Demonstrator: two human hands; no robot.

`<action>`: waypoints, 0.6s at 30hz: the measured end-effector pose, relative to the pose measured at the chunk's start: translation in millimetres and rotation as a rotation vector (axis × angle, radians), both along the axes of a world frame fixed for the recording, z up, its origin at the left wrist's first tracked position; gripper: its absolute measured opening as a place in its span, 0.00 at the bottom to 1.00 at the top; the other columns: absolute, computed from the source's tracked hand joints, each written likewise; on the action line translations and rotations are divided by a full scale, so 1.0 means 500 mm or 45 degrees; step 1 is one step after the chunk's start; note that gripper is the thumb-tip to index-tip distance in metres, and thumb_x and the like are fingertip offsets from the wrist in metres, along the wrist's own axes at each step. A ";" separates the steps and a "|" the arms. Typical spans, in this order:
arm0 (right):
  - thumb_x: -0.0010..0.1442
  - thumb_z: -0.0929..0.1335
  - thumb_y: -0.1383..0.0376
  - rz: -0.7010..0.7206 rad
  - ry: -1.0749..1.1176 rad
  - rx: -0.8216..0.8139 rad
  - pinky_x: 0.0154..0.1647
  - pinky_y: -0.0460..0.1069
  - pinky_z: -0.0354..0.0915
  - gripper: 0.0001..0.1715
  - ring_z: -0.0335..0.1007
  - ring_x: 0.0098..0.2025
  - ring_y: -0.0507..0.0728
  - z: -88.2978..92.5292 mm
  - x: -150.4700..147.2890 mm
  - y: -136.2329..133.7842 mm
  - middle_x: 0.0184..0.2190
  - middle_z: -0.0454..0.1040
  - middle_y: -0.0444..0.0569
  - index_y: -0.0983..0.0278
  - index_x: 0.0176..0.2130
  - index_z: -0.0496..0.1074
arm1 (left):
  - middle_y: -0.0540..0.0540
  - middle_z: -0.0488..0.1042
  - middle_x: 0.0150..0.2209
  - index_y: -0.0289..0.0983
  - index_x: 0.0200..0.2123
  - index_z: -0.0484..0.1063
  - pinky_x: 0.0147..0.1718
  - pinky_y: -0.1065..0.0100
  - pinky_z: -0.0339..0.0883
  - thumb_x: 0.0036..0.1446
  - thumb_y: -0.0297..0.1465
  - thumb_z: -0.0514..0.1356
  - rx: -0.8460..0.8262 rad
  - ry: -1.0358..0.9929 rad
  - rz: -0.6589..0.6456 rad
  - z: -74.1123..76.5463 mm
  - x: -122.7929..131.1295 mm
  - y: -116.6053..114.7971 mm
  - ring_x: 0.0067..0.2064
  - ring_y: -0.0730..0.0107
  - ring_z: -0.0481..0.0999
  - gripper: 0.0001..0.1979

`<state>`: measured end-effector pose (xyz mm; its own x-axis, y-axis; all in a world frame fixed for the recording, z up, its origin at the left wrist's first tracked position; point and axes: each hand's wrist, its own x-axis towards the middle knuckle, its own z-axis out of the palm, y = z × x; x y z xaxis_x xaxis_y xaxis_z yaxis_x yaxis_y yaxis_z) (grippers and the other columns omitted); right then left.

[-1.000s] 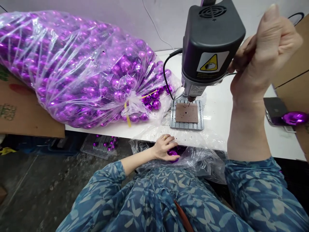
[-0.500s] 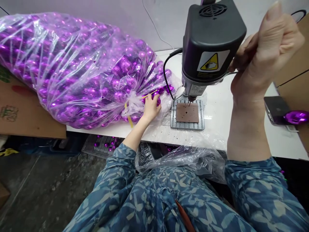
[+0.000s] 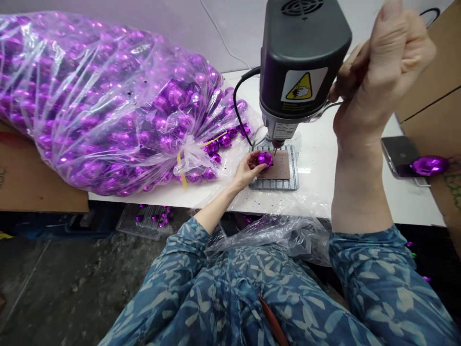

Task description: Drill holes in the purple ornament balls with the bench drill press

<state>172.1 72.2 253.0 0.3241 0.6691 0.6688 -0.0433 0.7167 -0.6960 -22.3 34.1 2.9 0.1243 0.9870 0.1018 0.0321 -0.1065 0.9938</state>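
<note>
Between thumb and fingers, my left hand (image 3: 248,170) grips a shiny purple faceted ball (image 3: 264,160). It is over the left part of a brown pad (image 3: 283,166) on the grey ridged base (image 3: 277,184) of a small drill press (image 3: 304,57). The thin drill bit (image 3: 275,151) points down just to the right of the ball; whether they touch I cannot tell. Raised at the right of the press, my right hand (image 3: 385,67) is closed around its feed lever (image 3: 331,104), which the fingers mostly hide.
A large clear bag (image 3: 108,105) full of purple balls lies left on the white table (image 3: 317,192). Loose purple balls (image 3: 225,139) are beside its tied neck. A phone (image 3: 398,156) and a purple ornament (image 3: 430,165) are at the right, near cardboard (image 3: 432,81). Crumpled plastic (image 3: 281,235) hangs at the front edge.
My left hand has moved right from the loose balls by the bag to the drill base, bringing a purple ball. My right hand stays on the lever. The whole view has shifted slightly.
</note>
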 end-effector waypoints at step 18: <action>0.73 0.71 0.58 0.099 0.136 -0.248 0.15 0.44 0.44 0.35 0.59 0.16 0.45 0.040 -0.007 0.022 0.14 0.51 0.37 0.61 0.21 0.54 | 0.37 0.83 0.63 0.43 0.67 0.73 0.64 0.44 0.81 0.61 0.52 0.76 0.179 0.081 -0.178 -0.017 0.013 0.034 0.60 0.49 0.86 0.37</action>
